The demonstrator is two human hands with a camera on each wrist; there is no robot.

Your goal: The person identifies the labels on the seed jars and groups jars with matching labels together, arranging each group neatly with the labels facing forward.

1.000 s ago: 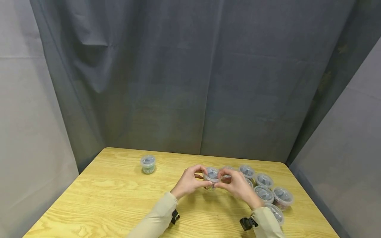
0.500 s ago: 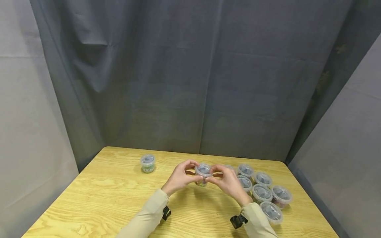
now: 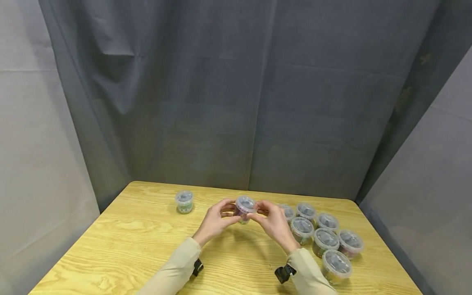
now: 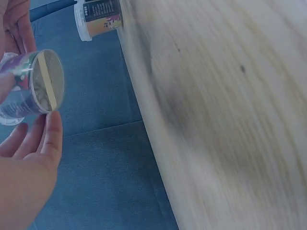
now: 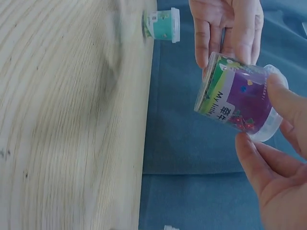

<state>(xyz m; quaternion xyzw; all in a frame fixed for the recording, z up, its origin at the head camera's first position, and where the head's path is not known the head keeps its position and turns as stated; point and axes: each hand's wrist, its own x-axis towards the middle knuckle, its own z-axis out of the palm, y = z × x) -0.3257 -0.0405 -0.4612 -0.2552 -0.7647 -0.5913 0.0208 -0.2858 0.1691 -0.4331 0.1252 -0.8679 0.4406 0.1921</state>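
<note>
A small clear plastic tub point(image 3: 245, 208) with a lid and a purple printed label is held between both hands, tilted, above the table. My left hand point(image 3: 216, 219) grips it from the left, thumb in front, with fingertips at its bottom edge. From the right, my right hand point(image 3: 272, 220) pinches it near the lid. In the right wrist view the label on the tub point(image 5: 240, 93) shows the words "My little". A pale strip crosses the round base of the tub point(image 4: 48, 81) in the left wrist view.
Several similar lidded tubs point(image 3: 326, 239) stand grouped on the right of the wooden table point(image 3: 125, 246). One green-labelled tub point(image 3: 184, 202) stands alone at the back left. A dark curtain point(image 3: 206, 102) hangs behind the table.
Both hands have moved left with the tub, away from the group on the right. The tub has tilted, showing more of its purple side.
</note>
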